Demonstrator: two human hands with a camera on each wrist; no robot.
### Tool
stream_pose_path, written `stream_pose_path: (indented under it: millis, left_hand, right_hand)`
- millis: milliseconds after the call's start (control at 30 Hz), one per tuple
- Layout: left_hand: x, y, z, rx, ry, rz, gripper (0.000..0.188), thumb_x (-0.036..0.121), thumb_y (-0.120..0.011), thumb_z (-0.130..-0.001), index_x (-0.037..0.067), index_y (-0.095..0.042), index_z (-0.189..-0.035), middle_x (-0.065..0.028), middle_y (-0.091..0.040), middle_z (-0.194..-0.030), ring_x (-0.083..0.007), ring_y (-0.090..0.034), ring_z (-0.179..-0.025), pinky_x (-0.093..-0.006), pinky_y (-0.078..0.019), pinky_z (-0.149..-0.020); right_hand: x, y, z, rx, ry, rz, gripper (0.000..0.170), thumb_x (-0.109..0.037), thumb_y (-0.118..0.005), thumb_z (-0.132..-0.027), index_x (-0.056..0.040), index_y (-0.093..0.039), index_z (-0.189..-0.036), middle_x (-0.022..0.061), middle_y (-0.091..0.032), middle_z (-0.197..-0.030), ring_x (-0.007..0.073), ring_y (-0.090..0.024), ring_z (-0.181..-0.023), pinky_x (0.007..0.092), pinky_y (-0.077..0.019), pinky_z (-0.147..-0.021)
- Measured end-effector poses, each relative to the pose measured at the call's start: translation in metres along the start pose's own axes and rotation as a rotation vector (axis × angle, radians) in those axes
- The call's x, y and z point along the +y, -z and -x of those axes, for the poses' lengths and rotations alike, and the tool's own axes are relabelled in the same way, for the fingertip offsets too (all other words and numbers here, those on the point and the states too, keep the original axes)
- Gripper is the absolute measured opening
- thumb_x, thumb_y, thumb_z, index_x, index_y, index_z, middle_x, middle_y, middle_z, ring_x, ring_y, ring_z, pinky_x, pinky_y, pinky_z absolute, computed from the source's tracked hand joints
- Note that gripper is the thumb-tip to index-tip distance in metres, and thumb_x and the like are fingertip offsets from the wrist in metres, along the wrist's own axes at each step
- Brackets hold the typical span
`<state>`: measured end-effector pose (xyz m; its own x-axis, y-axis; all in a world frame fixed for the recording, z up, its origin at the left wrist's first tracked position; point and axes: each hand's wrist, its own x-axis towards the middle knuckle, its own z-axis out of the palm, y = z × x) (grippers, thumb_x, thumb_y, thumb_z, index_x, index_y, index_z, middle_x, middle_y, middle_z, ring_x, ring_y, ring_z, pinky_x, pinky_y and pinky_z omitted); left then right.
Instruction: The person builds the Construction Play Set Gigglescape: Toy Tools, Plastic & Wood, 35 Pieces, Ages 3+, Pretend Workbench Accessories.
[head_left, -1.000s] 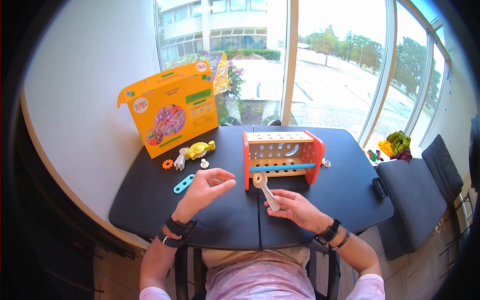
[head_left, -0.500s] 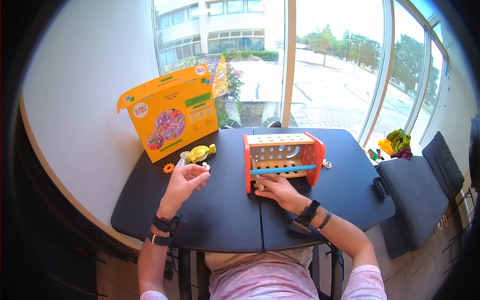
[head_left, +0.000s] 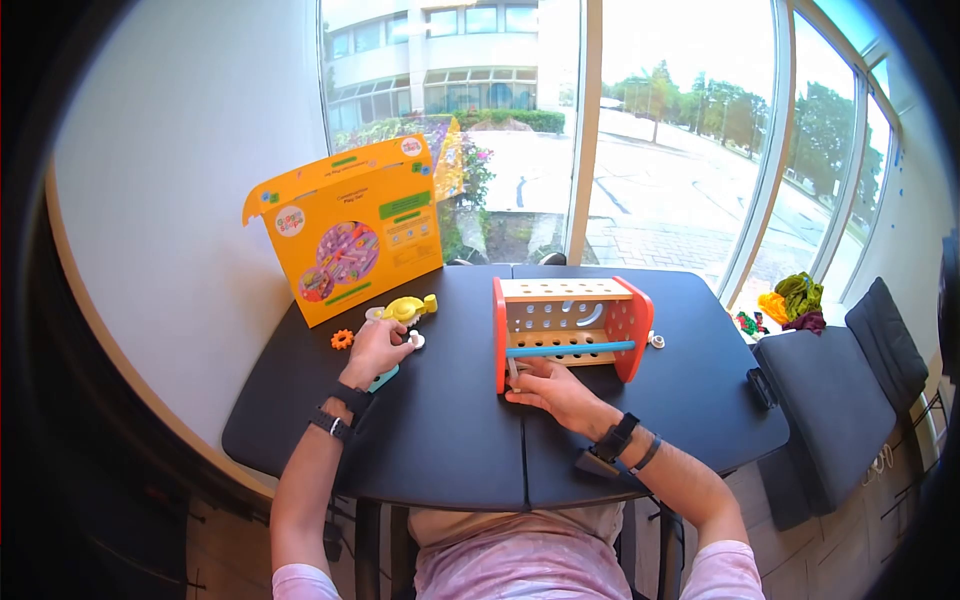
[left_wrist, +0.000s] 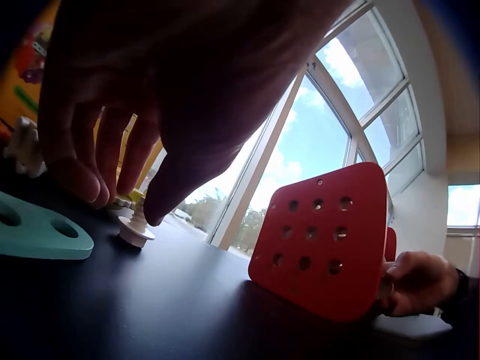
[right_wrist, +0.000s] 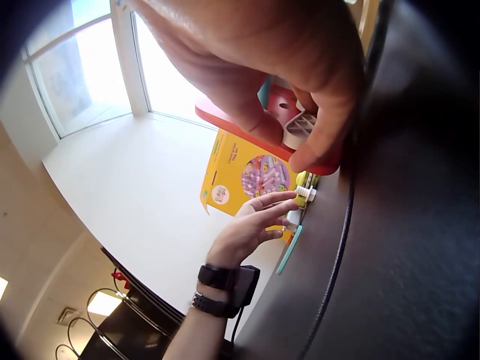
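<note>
My right hand (head_left: 560, 395) pinches a beige toy wrench (right_wrist: 300, 130) against the inside of the toy workbench's red left side panel (head_left: 501, 345). The wrench is mostly hidden by the fingers and a blue rod (head_left: 570, 349). To the left, my left hand (head_left: 375, 352) reaches down over the table, its thumb and fingertips right at a white toy screw (left_wrist: 135, 230) that stands on its head. Its fingers are loosely bent, not closed round the screw. Beside that hand lie a turquoise holed strip (left_wrist: 41, 231) and a yellow toy piece (head_left: 405, 308).
An orange gear (head_left: 342, 339) lies left of the left hand. A yellow cardboard box (head_left: 400, 215) stands at the table's back left. A small white piece (head_left: 656, 341) sits right of the workbench, and a black object (head_left: 762, 388) lies by the right table edge (head_left: 785, 425).
My right hand has carried the wrench forward into the workbench's left end. My left hand first drew back left, then reached forward and down to the white screw.
</note>
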<state>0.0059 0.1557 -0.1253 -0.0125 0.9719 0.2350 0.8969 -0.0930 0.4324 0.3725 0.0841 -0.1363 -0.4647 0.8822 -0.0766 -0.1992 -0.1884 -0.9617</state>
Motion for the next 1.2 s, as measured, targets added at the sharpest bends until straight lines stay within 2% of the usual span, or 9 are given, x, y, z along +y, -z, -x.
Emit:
stream_pose_path:
  millis: [233,333,433,533,667,800,900,1000,1200]
  left_hand:
    - [0.008,-0.014,-0.014,0.023,0.041,0.013,0.037,0.035,-0.085,-0.088,0.009,-0.086,-0.113,-0.0106,-0.085,-0.106,-0.0293,-0.081,-0.100,-0.0408,-0.0620,-0.092]
    - [0.018,-0.013,-0.008,0.124,-0.015,-0.080,0.037,0.033,-0.083,-0.088,0.003,-0.082,-0.110,-0.0146,-0.083,-0.098,-0.0290,-0.081,-0.097,-0.0431,-0.0630,-0.087]
    - [0.038,-0.006,-0.003,0.096,-0.075,0.167,0.028,0.025,-0.081,-0.087,0.000,-0.076,-0.101,-0.0161,-0.083,-0.096,-0.0231,-0.081,-0.087,-0.0377,-0.0632,-0.080]
    - [0.050,-0.020,0.000,-0.082,-0.091,0.641,0.023,0.019,-0.083,-0.090,0.000,-0.070,-0.095,-0.0136,-0.081,-0.091,-0.0173,-0.079,-0.076,-0.0318,-0.0618,-0.071]
    - [0.078,-0.025,0.008,-0.163,-0.178,0.656,0.030,0.024,-0.088,-0.096,-0.002,-0.075,-0.103,-0.0091,-0.080,-0.086,-0.0137,-0.077,-0.071,-0.0285,-0.0607,-0.066]
    - [0.085,-0.032,0.004,-0.159,-0.140,0.568,0.032,0.022,-0.090,-0.093,0.000,-0.079,-0.113,-0.0101,-0.083,-0.097,-0.0179,-0.081,-0.087,-0.0313,-0.0637,-0.078]
    - [0.075,-0.046,-0.004,-0.153,-0.266,0.629,0.035,0.016,-0.091,-0.091,0.000,-0.079,-0.119,-0.0117,-0.081,-0.107,-0.0190,-0.080,-0.091,-0.0336,-0.0650,-0.084]
    - [0.080,-0.045,-0.002,-0.215,-0.206,0.638,0.041,0.012,-0.089,-0.089,0.001,-0.080,-0.127,-0.0144,-0.081,-0.115,-0.0220,-0.082,-0.096,-0.0362,-0.0656,-0.088]
    - [0.088,-0.049,-0.005,-0.186,-0.192,0.489,0.047,0.016,-0.088,-0.091,0.004,-0.080,-0.136,-0.0156,-0.083,-0.113,-0.0227,-0.083,-0.099,-0.0356,-0.0660,-0.089]
  right_hand:
    - [-0.001,0.005,-0.001,-0.012,-0.006,-0.003,0.052,-0.010,-0.068,-0.107,0.0023,-0.053,-0.155,0.0136,-0.067,-0.138,0.0220,-0.069,-0.123,0.0374,-0.0619,-0.111]
    - [-0.006,0.005,0.001,-0.009,-0.022,0.004,0.052,-0.011,-0.069,-0.108,0.0018,-0.054,-0.156,0.0132,-0.066,-0.144,0.0225,-0.068,-0.129,0.0380,-0.0606,-0.113]
    - [-0.006,0.005,0.000,0.019,-0.025,-0.011,0.051,-0.011,-0.070,-0.107,0.0015,-0.055,-0.155,0.0124,-0.066,-0.146,0.0224,-0.067,-0.131,0.0385,-0.0603,-0.113]
    - [-0.001,0.008,-0.003,0.026,-0.013,-0.022,0.050,-0.012,-0.073,-0.107,0.0011,-0.057,-0.153,0.0117,-0.067,-0.145,0.0218,-0.068,-0.131,0.0385,-0.0612,-0.112]
    - [-0.005,0.008,-0.001,0.036,-0.011,0.000,0.045,-0.014,-0.074,-0.108,0.0008,-0.062,-0.148,0.0109,-0.068,-0.142,0.0207,-0.068,-0.130,0.0380,-0.0622,-0.110]
    - [-0.004,0.013,-0.001,0.038,-0.011,0.012,0.040,-0.014,-0.072,-0.109,0.0020,-0.064,-0.145,0.0112,-0.069,-0.140,0.0206,-0.069,-0.128,0.0365,-0.0634,-0.108]
    - [-0.006,0.015,-0.001,0.043,-0.023,0.030,0.040,-0.014,-0.070,-0.110,0.0040,-0.063,-0.146,0.0124,-0.068,-0.140,0.0213,-0.070,-0.126,0.0356,-0.0651,-0.104]
    - [-0.006,0.017,-0.001,0.049,-0.026,0.031,0.039,-0.015,-0.070,-0.110,0.0039,-0.064,-0.144,0.0118,-0.069,-0.139,0.0208,-0.070,-0.126,0.0356,-0.0652,-0.103]
    - [-0.004,0.018,-0.004,0.047,-0.028,0.032,0.038,-0.016,-0.071,-0.110,0.0027,-0.066,-0.143,0.0107,-0.070,-0.136,0.0197,-0.070,-0.125,0.0354,-0.0645,-0.104]
